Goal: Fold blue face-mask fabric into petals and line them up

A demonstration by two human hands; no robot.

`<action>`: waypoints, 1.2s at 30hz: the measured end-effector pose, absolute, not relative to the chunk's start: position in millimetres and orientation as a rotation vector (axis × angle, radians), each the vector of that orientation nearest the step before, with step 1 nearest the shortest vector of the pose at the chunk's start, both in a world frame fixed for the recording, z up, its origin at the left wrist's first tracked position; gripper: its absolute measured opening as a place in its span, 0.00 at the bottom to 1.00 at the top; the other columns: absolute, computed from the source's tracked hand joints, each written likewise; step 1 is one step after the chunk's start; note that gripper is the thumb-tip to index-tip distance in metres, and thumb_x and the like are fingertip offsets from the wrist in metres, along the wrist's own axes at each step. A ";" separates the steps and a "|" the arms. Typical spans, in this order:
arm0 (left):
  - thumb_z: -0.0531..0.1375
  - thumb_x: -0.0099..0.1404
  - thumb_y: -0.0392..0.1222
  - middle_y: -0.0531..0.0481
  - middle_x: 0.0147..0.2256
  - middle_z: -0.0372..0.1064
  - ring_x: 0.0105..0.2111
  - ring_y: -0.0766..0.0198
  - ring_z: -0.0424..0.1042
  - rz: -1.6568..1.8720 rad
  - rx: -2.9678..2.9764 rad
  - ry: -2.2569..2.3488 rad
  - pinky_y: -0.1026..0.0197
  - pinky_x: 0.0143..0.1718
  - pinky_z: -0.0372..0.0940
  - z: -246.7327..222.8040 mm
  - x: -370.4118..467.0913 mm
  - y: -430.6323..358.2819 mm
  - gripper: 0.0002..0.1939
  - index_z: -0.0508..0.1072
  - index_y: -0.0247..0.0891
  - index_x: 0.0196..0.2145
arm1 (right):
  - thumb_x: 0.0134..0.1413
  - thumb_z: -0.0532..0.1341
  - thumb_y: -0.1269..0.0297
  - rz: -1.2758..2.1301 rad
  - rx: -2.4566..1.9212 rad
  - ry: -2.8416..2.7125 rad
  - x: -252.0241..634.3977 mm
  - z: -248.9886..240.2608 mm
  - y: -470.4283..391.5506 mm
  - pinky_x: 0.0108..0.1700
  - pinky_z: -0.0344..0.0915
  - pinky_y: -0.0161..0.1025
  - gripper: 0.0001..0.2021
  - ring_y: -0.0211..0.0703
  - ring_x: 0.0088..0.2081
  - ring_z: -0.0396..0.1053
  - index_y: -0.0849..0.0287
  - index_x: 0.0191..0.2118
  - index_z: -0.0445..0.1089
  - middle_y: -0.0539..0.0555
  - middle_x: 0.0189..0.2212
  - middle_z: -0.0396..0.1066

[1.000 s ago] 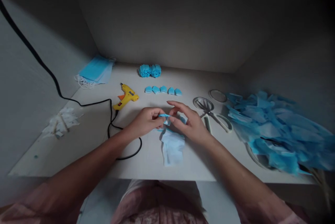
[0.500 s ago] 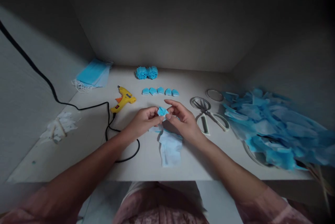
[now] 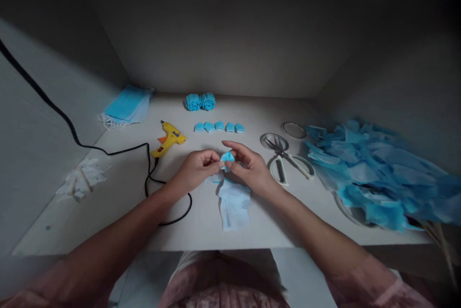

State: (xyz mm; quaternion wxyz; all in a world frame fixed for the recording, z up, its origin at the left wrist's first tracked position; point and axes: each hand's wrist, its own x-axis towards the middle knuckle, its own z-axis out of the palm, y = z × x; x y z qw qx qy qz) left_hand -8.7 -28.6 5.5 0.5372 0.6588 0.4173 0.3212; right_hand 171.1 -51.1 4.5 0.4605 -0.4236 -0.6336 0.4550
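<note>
A small folded piece of blue fabric [image 3: 227, 157] is pinched between both hands over the middle of the table. My left hand [image 3: 197, 169] grips its left edge with thumb and fingertips. On the other side, my right hand [image 3: 252, 167] holds it by thumb and fingers, the index finger stretched out above. Just below the hands lie pale fabric pieces [image 3: 234, 207]. Beyond them, several small folded blue pieces [image 3: 219, 126] form a row, with two rolled blue rosettes [image 3: 200, 101] behind.
A yellow glue gun [image 3: 168, 140] with a black cable [image 3: 108, 153] lies left. Blue masks [image 3: 126, 104] and white scraps [image 3: 82, 179] are farther left. Scissors [image 3: 284, 155], a metal ring [image 3: 294, 129] and a large heap of blue fabric [image 3: 382, 173] are on the right.
The blue piece between my fingers has turned and sits slightly farther right, showing a different face. My left fingertips have shifted a little to the right.
</note>
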 end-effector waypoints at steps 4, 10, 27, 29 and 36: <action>0.58 0.59 0.46 0.57 0.20 0.58 0.21 0.70 0.56 0.760 1.593 0.991 0.66 0.23 0.51 6.7 -7.9 -29.1 0.11 0.65 0.37 0.24 | 0.53 0.63 0.63 1.121 -1.052 -1.552 171.4 4.1 -51.5 0.34 0.62 0.35 0.21 0.37 0.32 0.63 0.55 0.54 0.68 0.49 0.31 0.64; 0.60 0.57 0.46 0.57 0.21 0.56 0.22 0.70 0.55 0.778 1.619 0.950 0.66 0.24 0.49 6.6 -5.4 -30.3 0.12 0.65 0.36 0.23 | 0.55 0.62 0.60 1.197 -0.990 -1.522 173.7 3.2 -49.8 0.33 0.62 0.35 0.19 0.35 0.31 0.63 0.54 0.53 0.69 0.49 0.32 0.65; 0.60 0.56 0.47 0.57 0.23 0.61 0.25 0.68 0.61 0.782 1.519 1.044 0.65 0.27 0.55 9.7 -8.1 -31.9 0.11 0.65 0.37 0.25 | 0.60 0.58 0.53 0.817 -1.145 -1.598 217.5 26.6 -35.9 0.41 0.65 0.39 0.18 0.42 0.39 0.70 0.56 0.50 0.72 0.56 0.41 0.74; 0.60 0.57 0.46 0.56 0.23 0.62 0.25 0.68 0.62 0.816 1.492 1.059 0.65 0.27 0.56 10.3 -9.5 -31.8 0.11 0.65 0.37 0.25 | 0.59 0.58 0.56 0.572 -1.305 -1.646 245.3 37.3 -30.3 0.38 0.65 0.38 0.17 0.43 0.37 0.71 0.58 0.49 0.73 0.56 0.40 0.76; 0.62 0.55 0.46 0.55 0.22 0.65 0.26 0.67 0.64 0.949 1.388 1.041 0.64 0.31 0.60 9.9 -9.8 -28.6 0.11 0.67 0.37 0.25 | 0.56 0.56 0.66 0.253 -2.050 -1.862 307.4 36.4 -6.8 0.31 0.58 0.33 0.12 0.41 0.31 0.71 0.62 0.32 0.77 0.55 0.28 0.76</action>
